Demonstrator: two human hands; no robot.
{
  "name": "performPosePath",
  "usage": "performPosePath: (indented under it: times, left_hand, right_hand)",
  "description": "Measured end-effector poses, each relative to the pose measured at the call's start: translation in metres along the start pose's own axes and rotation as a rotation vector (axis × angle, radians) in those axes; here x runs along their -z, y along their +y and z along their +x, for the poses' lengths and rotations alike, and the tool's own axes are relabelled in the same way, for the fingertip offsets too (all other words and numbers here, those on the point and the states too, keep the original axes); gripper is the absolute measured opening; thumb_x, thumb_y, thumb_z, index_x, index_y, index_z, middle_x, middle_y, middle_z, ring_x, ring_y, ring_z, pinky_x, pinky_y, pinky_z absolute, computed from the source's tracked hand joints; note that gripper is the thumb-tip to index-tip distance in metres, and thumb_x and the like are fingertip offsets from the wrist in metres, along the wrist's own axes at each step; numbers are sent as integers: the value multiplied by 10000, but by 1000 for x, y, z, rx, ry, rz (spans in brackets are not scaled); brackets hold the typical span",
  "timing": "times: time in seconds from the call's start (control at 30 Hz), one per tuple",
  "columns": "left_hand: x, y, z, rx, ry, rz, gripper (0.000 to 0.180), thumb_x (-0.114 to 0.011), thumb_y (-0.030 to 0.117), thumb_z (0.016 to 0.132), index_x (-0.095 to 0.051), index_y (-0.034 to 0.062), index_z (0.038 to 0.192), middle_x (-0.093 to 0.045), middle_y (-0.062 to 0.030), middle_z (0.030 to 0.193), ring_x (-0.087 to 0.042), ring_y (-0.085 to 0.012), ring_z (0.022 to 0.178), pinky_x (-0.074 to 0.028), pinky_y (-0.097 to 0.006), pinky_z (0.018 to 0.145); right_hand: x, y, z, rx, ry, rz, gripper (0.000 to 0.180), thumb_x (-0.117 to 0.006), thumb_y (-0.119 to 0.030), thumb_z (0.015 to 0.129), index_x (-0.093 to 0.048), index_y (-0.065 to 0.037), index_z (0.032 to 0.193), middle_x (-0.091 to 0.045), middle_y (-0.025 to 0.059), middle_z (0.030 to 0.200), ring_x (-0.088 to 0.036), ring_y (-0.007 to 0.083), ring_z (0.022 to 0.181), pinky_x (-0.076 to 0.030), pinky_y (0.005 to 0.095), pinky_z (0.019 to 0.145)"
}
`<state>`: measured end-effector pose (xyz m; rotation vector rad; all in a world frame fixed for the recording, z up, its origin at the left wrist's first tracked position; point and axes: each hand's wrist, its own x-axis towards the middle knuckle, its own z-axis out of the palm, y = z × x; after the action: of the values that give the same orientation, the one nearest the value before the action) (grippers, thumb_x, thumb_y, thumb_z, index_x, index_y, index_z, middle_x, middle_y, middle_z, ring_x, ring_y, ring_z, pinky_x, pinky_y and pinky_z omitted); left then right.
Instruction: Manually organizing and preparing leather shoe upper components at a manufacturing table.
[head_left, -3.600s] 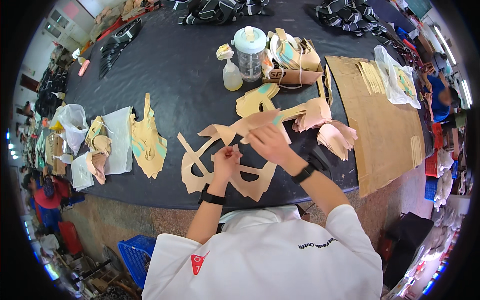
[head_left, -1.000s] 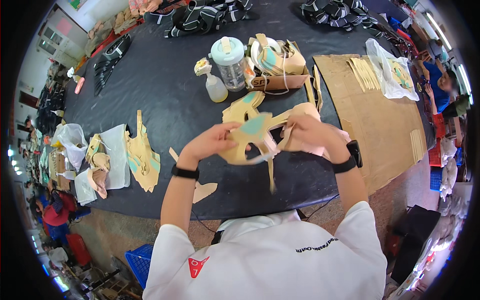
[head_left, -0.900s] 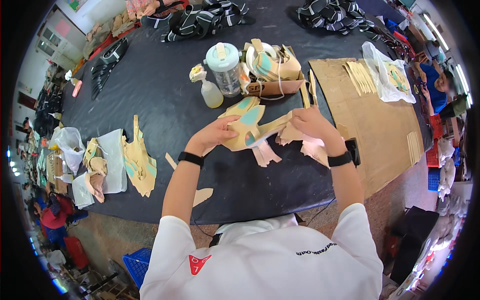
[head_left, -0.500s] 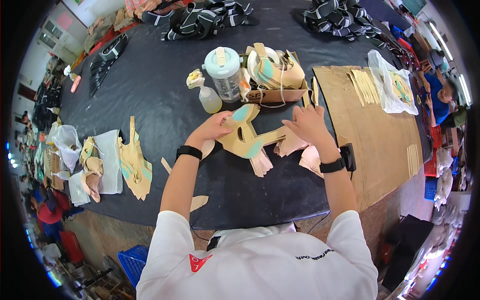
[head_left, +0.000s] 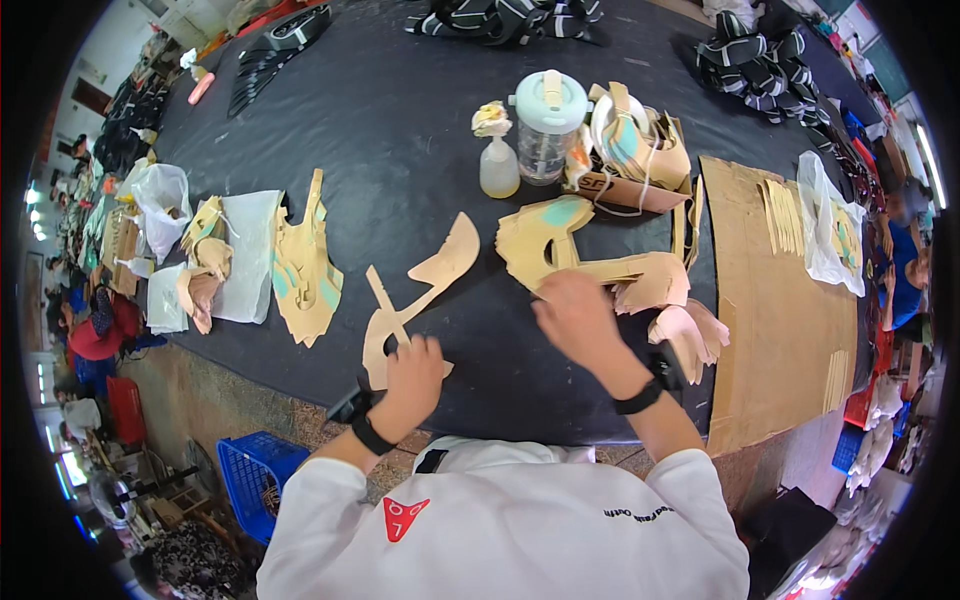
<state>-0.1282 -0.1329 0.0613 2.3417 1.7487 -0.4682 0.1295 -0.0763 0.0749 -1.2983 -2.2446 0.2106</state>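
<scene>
A: Where are your hands right now?

B: Your left hand [head_left: 415,368] lies flat, fingers down, on the lower end of a tan cut-out piece [head_left: 412,298] near the front edge of the counter [head_left: 380,130]. Your right hand [head_left: 578,318] presses, palm down, on a stack of tan cut pieces [head_left: 585,255] with teal patches. The two hands are apart, neither curled around anything.

A: And how does the cut-out lie?

B: It lies flat on the dark counter, a curved strip running up and to the right from your left hand, with a thin prong branching off to the left. The stack sits just to its right; the two are not touching as far as I can tell.

A: What is around them?

B: Just right of your right hand are pinkish folded pieces [head_left: 688,335], and beyond them a brown cardboard sheet [head_left: 780,320]. Behind the stack stand a small squeeze bottle [head_left: 497,160], a clear jar with a pale green lid [head_left: 545,125] and a cardboard box of tan pieces [head_left: 635,150]. Well to your left lies another tan pile with teal patches [head_left: 303,270], beside a white sheet [head_left: 245,255]
</scene>
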Motion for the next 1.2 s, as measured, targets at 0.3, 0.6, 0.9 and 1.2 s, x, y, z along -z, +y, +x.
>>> performPosePath:
  times: [0.3,0.6,0.9,1.2]
  left_hand:
    - [-77,-57,-50,-314,396,210,440,-502,165,846,-501,34,1265,-549,-210,1219,-545,-378,1091,-442,-433,874]
    - [39,-83,-10,-519,-258,-517,325,-541,44,791,-620,44,1106,-687,-106,912,-653,-289,763,-506,-338,652]
    - [119,1,116,-727,-692,-1487,381,-487,11,852,-497,-44,1229,-640,-132,1114,-615,-183,1028,-482,-308,895]
    - [66,23,249,-436,-690,-1344,314,-532,67,837,-564,45,1149,-609,7,938,-579,-72,811,-490,-232,712]
  right_hand:
    - [-147,-33,59,217,95,-341,202,-545,-132,755,-634,-11,889,-619,106,895,-565,223,949,-348,391,999]
    - [-82,-60,46,66,-169,-62,131,-603,-171,679,-528,-67,706,-565,67,626,-584,252,691,-399,385,736]
    - [118,50,-30,-353,-118,532,223,-550,-229,795,-580,-10,761,-605,172,728,-607,310,700,-453,364,655]
    - [98,120,-15,-505,-48,10,115,-515,-118,795,-597,-43,765,-580,120,776,-545,306,828,-430,398,740]
